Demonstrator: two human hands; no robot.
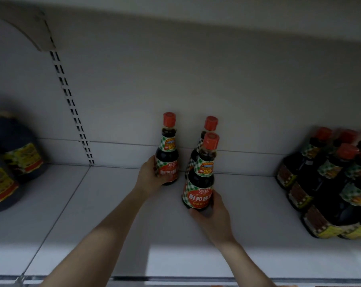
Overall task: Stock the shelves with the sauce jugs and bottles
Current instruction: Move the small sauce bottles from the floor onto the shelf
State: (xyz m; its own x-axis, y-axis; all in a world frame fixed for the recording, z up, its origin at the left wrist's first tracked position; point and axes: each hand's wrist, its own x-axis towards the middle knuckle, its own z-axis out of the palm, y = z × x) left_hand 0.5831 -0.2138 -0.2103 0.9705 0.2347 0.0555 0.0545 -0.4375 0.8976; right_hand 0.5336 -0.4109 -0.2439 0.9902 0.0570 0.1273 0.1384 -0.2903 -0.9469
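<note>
Right hand (213, 216): closest to us. Its fingers curl round the bottom of the front bottle (198, 183) and hold it tight.
Front bottle: dark sauce, red cap, red and green checked label. It stands up straight. The fingers hide its bottom, so it is hard to tell if it sits on the shelf (92, 204).
Left hand (149, 176): a bit farther in. It wraps round the lower part of the left bottle (167, 154) from the left side.
Left bottle: same kind, standing up, near the back of the shelf.
Both hands: apart, each one gripping its own bottle.
Back bottle (210, 123): right behind the front bottle, mostly hidden by it. Only its red cap and a bit of dark side show. No hand is on it.
Shelf: white and flat, with a seam on the left.
Big jugs (11, 154): dark, with yellow labels, far over on the left side.
Right group (331, 183): many dark bottles with red caps, packed close together on the right side, well apart from the three in the middle.
Slotted rail (72, 104): runs up the back wall (196, 79) on the left.
Top shelf (196, 11): white, over everything.
</note>
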